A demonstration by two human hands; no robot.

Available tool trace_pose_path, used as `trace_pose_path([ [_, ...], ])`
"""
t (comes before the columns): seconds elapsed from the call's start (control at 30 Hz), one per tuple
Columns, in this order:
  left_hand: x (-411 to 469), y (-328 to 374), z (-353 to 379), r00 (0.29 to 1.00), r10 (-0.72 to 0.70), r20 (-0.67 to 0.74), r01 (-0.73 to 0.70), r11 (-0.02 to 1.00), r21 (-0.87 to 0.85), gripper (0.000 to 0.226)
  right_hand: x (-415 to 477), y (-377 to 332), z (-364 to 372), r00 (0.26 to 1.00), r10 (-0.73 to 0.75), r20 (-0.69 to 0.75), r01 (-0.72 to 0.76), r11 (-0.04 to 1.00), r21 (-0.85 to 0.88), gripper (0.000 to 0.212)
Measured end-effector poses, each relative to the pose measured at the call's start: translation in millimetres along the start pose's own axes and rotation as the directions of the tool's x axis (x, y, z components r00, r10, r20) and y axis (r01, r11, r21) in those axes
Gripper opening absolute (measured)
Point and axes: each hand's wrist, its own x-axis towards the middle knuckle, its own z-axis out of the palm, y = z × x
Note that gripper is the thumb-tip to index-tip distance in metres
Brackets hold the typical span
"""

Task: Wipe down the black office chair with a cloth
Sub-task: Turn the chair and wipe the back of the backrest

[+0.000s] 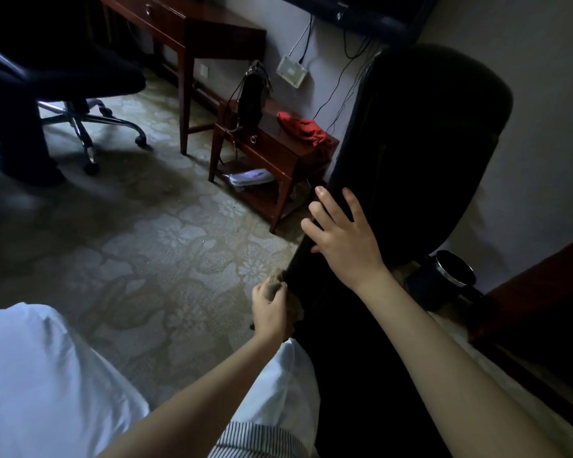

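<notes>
**Dim room: a black chair steadied and wiped along its edge**

A black office chair [420,143] is seen at about 2 o'clock in the view. Its tall back is turned nearly edge-on, dark against a pale wall [526,94]. The right hand [341,236] is laid on the near edge of the back, close to the centre of the view, with fingers straight and spread wide. Below it, toward 6 o'clock, a brownish cloth [275,285] is bunched in the left hand [270,312]. The fingers are curled round the cloth, which is pressed against the same edge of the chair.

The floor is covered by a pale carpet [166,233] with a large flower pattern, much of it in shadow. At 11 o'clock a dark red wooden desk [192,31] is set against the wall. At 12 o'clock a low table [278,150] of the same wood is placed beside it, with a black handbag [252,97] and a crumpled red garment [303,125] on top. A white box [291,71] with cables is fixed to the wall above. At 10 o'clock a second chair [80,123] on a chrome wheeled base is seen. At 4 o'clock a black mug [444,276] is seen low beside the chair. White fabric [40,375] fills 8 o'clock.
</notes>
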Motion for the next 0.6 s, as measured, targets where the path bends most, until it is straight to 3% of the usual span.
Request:
trace_pose_path([
  [0.07,-5,18,2,0.999,-0.041,0.002,0.041,0.997,-0.064,0.023,0,1,2,1.0,0.0,-0.002,0.0,1.0,0.006,0.055],
  [0.2,-21,66,17,0.995,0.102,0.013,-0.1,0.986,-0.133,0.012,-1,0,1,0.999,0.019,-0.027,-0.018,0.999,0.032,0.045],
  [0.3,-24,79,27,0.979,0.201,0.034,-0.189,0.96,-0.207,0.024,-2,-1,0,0.999,0.026,-0.048,-0.024,0.999,0.035,0.031],
  [0.6,-24,68,18,0.937,0.348,0.003,-0.348,0.937,-0.01,0.03,-1,-2,0,0.999,0.029,-0.016,-0.029,0.999,0.031,0.043],
])
